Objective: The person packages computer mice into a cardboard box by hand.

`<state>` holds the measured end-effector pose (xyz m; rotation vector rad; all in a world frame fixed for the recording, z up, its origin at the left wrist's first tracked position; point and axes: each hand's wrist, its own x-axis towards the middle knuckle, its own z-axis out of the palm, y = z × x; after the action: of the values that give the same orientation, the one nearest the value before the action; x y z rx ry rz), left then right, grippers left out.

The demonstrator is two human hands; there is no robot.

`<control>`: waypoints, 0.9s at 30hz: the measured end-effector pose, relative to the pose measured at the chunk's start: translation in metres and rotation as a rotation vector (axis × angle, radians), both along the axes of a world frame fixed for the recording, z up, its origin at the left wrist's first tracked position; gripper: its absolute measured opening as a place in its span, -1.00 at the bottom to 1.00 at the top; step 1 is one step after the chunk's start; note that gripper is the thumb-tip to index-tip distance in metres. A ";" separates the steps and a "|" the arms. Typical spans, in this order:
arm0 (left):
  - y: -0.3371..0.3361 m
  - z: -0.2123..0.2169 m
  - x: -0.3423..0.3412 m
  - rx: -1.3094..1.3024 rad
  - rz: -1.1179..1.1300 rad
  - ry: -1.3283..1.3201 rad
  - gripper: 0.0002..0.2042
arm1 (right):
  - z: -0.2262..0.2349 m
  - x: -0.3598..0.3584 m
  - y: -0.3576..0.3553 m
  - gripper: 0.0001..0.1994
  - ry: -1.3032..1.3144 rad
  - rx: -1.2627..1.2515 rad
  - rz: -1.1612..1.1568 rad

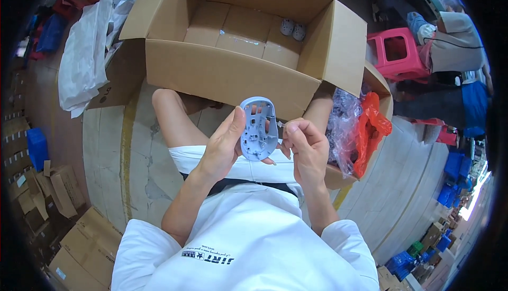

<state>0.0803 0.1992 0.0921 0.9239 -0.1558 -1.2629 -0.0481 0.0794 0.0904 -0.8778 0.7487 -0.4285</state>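
Workshop: cartons (90, 251), blue bins (455, 166)

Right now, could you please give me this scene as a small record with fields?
Left hand: holds a pale casing, hollow side toward the camera
Right hand: pinches a small white piece beside the casing; type unclear
Large box: open, ahead; two pale parts inside, near its right wall
Small box: at right; clear plastic and red bag in its opening
Stool: pink, upper right

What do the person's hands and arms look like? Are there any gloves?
No gloves: the left hand and right hand are bare. The forearms are bare too, with no watch showing. The sleeves are short, loose and white.
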 end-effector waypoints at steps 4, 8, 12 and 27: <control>0.000 0.001 -0.001 0.003 -0.005 -0.002 -0.42 | 0.001 0.001 0.002 -0.91 -0.021 -0.065 -0.009; 0.000 0.000 -0.002 -0.005 -0.010 -0.017 -0.45 | 0.004 0.004 0.005 -0.92 -0.027 -0.111 -0.027; -0.004 0.007 -0.006 0.026 -0.015 -0.058 -0.48 | -0.001 0.005 0.008 -0.93 0.131 -0.713 -0.017; -0.004 -0.003 -0.022 0.132 -0.043 -0.292 -0.54 | 0.004 0.013 0.017 -0.96 0.259 -0.883 -0.016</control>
<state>0.0585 0.1954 0.0895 1.2231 -0.3259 -1.1833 -0.0351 0.0965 0.0942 -1.7796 0.8047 -0.6850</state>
